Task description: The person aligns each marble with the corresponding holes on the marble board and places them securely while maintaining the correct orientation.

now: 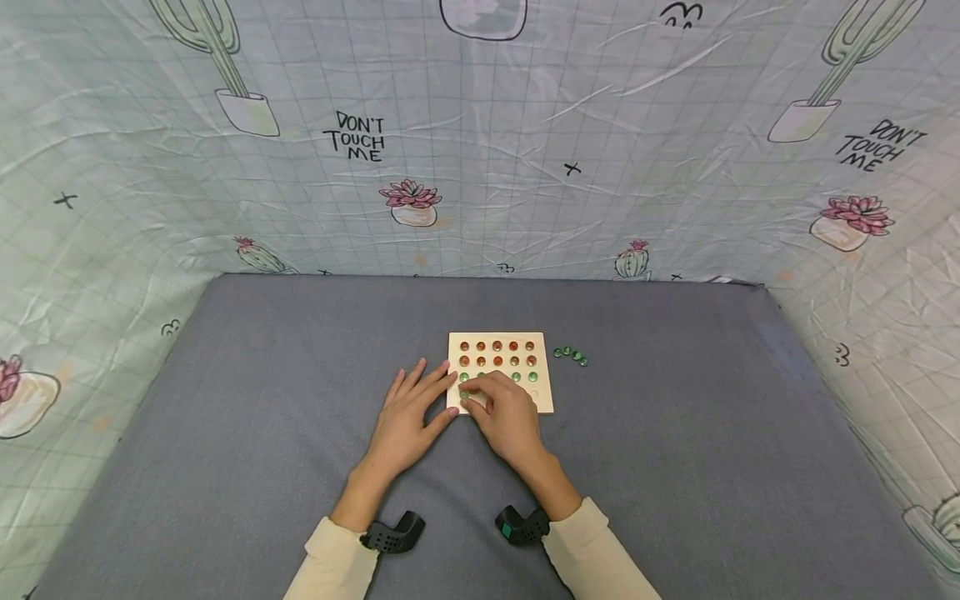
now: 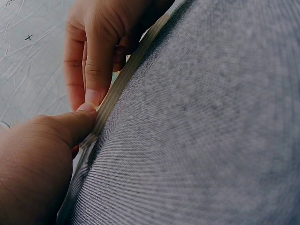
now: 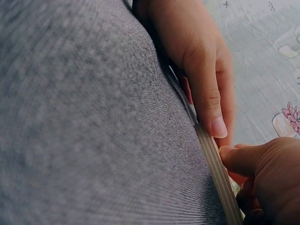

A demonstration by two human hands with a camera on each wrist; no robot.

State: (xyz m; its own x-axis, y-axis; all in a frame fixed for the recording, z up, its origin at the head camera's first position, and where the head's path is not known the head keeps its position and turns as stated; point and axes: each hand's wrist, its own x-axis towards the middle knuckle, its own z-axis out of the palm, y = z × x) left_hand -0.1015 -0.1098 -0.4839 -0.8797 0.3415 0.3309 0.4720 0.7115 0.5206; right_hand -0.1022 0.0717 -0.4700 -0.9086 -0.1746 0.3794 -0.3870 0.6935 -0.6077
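A pale wooden board (image 1: 546, 405) with rows of round hollows lies flat on the grey cloth. Reddish-brown marbles (image 1: 497, 361) fill its two far rows, and green marbles (image 1: 532, 377) sit in the row below them, partly covered by fingers. My right hand (image 1: 512, 421) reaches over the board, its thumb and fingertips pinching a green marble (image 1: 464, 395) at the left end of the nearest row. My left hand (image 1: 402, 425) lies spread with fingertips on the board's left side. In the left wrist view, the left thumb (image 2: 75, 124) rests at the board's edge (image 2: 115, 91).
Several loose green marbles (image 1: 567, 351) lie on the cloth just right of the board. Grey cloth (image 1: 675, 442) covers the table, and a printed sheet (image 1: 480, 117) hangs behind and at both sides. Each wrist wears a black band (image 1: 393, 533).
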